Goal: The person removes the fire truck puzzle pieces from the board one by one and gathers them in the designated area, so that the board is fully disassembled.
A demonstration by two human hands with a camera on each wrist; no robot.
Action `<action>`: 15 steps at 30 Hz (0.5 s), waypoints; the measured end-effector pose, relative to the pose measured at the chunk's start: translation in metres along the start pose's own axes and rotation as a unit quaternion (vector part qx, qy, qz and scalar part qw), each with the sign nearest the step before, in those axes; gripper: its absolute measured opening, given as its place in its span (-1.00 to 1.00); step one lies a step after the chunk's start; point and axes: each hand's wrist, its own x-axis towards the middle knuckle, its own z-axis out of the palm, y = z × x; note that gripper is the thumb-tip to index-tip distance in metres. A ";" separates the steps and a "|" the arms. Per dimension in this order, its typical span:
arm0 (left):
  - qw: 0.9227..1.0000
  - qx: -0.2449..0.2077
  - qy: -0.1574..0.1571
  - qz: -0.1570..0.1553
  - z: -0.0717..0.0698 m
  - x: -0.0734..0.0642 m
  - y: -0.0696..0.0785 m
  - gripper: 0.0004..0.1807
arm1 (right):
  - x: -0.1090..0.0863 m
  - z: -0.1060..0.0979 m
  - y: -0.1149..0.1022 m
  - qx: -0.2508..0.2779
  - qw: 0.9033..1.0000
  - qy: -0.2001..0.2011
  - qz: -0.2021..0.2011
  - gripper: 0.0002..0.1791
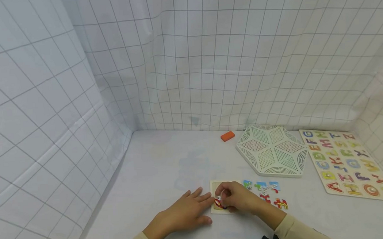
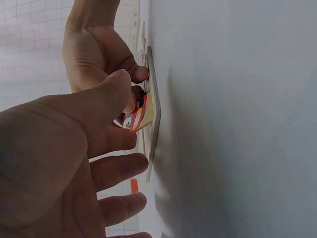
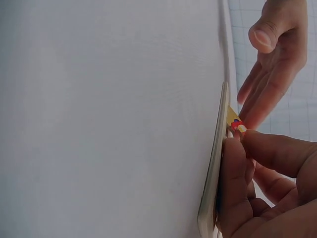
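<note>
A small square wooden puzzle tray [image 1: 216, 186] lies on the white table in front of me. My right hand [image 1: 238, 197] is over it and pinches a red and yellow jigsaw puzzle piece [image 1: 219, 204] between thumb and fingers. In the left wrist view the piece [image 2: 142, 118] stands tilted against the tray's thin board [image 2: 155, 106]. My left hand [image 1: 188, 211] lies at the tray's left side with its fingers spread, fingertips close to the edge. Whether those fingertips touch the tray or the piece, I cannot tell. My right fingers hide part of the piece.
Several loose jigsaw pieces [image 1: 280, 204] lie right of the tray. Behind them are a white hexagonal perforated board [image 1: 269, 149] and an orange block [image 1: 227, 136]. A wooden alphabet board [image 1: 349, 166] lies at the far right. Gridded white cloth [image 1: 208, 71] encloses the table.
</note>
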 end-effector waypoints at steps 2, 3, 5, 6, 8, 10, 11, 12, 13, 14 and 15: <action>1.000 -0.004 0.000 0.000 -0.001 0.000 0.000 -0.24 | 0.000 -0.001 0.001 0.010 1.000 -0.003 0.008 -0.78; 1.000 -0.005 0.001 -0.001 -0.001 0.000 0.000 -0.24 | 0.000 -0.002 0.001 0.014 1.000 -0.003 0.012 -0.80; 1.000 -0.002 0.001 -0.002 -0.001 -0.001 0.001 -0.24 | 0.000 -0.003 0.001 0.020 1.000 -0.004 0.018 -0.86; 1.000 0.001 -0.001 -0.004 0.000 -0.001 0.001 -0.24 | 0.000 -0.003 0.001 0.024 0.999 -0.004 0.021 -0.89; 1.000 0.008 -0.001 -0.005 0.000 -0.001 0.001 -0.24 | 0.000 -0.003 0.001 0.035 0.999 -0.005 0.024 -0.91; 1.000 0.016 0.000 -0.004 0.001 -0.001 0.000 -0.26 | 0.000 -0.005 0.001 0.041 0.999 -0.006 0.023 -0.88; 1.000 0.018 0.000 -0.003 0.001 -0.001 0.000 -0.27 | 0.000 -0.005 0.001 0.042 0.999 -0.006 0.022 -0.87; 1.000 0.020 0.000 -0.002 0.002 -0.001 0.000 -0.28 | 0.000 -0.006 0.001 0.044 0.999 -0.006 0.023 -0.85; 1.000 0.022 0.001 -0.001 0.002 -0.001 -0.001 -0.29 | 0.000 -0.008 0.001 0.044 0.999 -0.005 0.022 -0.84; 1.000 0.024 0.000 0.000 0.003 -0.001 -0.001 -0.30 | 0.000 -0.009 0.001 0.043 0.999 -0.005 0.020 -0.83; 1.000 0.026 0.000 0.001 0.003 -0.001 -0.001 -0.31 | 0.000 -0.011 0.001 0.043 0.999 -0.004 0.019 -0.82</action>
